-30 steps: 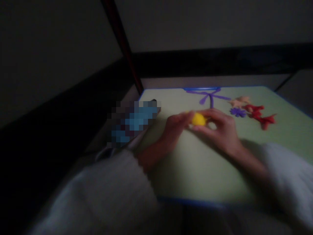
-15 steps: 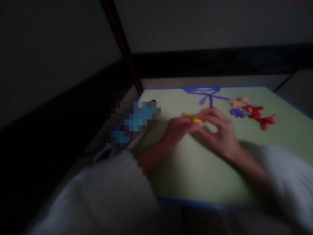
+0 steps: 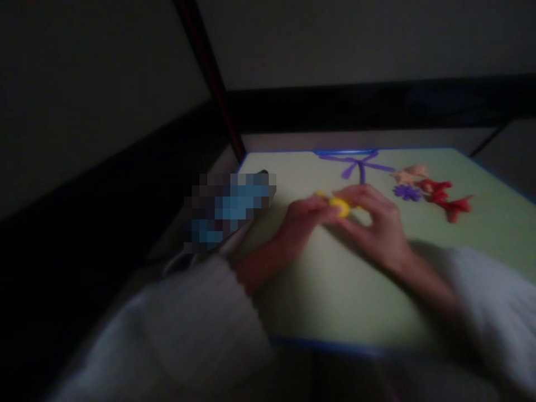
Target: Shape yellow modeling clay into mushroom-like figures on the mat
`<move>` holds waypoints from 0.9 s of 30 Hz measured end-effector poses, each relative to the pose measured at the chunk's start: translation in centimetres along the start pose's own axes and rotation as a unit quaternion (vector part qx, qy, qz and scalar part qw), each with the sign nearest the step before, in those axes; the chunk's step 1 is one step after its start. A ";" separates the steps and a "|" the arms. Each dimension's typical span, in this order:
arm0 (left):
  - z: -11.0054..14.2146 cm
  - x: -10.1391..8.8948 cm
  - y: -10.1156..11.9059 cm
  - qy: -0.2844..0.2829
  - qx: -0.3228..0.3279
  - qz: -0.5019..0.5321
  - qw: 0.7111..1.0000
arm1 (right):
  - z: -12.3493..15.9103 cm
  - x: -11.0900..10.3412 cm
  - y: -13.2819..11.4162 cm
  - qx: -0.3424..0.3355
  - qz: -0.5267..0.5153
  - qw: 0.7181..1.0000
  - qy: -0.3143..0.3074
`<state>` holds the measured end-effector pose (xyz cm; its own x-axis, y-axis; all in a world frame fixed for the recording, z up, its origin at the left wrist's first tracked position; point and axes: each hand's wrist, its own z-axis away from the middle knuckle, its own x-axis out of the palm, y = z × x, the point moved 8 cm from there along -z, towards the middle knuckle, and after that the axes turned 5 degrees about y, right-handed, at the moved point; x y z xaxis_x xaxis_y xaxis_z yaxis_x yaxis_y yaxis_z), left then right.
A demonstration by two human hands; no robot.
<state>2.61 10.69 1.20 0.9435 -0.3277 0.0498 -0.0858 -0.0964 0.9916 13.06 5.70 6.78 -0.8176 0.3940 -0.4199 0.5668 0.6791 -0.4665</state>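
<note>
A dim wall (image 3: 355, 44) with a dark band (image 3: 364, 106) along it closes off our view. Before it stands a pale-topped, blue-edged table (image 3: 326, 296), its surface presumably serving as a steady base for close handwork. Our knitted left sleeve (image 3: 188, 324) and pale right sleeve (image 3: 489, 296) come in from either side, angled inward so that the hands meet. Left of the table's middle we see a pixelated object (image 3: 237, 204), too masked to name.

Our left hand (image 3: 301, 218) and right hand (image 3: 377, 218) curl together over the table, both gripping with thumb and fingers, likely because what they hold is too small for a palm. Beyond them lie purple strips (image 3: 362, 173), spread like spokes. To the right, red pieces (image 3: 457, 207) sit near peach pieces (image 3: 404, 176) and a purple flower-shaped piece (image 3: 407, 193), perhaps set aside there to be out of our hands' way.

Smallest is the yellow lump (image 3: 341, 207), apparently modelling clay, pinched between both hands' fingertips. More yellow shows behind the left fingers; we cannot tell whether it joins the lump
</note>
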 end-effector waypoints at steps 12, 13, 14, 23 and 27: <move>0.0 0.4 -0.3 -0.012 -0.013 0.060 0.998 | 0.1 -0.1 -0.3 -0.010 0.014 1.000 0.004; 0.0 0.4 -0.1 -0.016 0.003 0.051 0.999 | 0.1 0.0 -0.4 -0.013 0.011 1.000 -0.002; 0.0 0.3 0.2 -0.017 0.021 0.040 0.999 | 0.1 0.1 -0.4 -0.015 0.011 1.000 -0.003; 0.0 0.2 0.3 0.001 -0.001 0.022 1.000 | 0.0 -0.2 -0.4 -0.013 0.020 1.000 0.010; -0.1 0.2 0.5 -0.008 0.041 0.021 0.999 | 0.1 0.0 -0.4 -0.014 0.010 1.000 0.005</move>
<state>2.82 10.66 1.76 0.9334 -0.3476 0.0887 -0.1518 -0.1588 0.9756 12.85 5.36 6.92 -0.8075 0.4141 -0.4201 0.5797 0.6887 -0.4355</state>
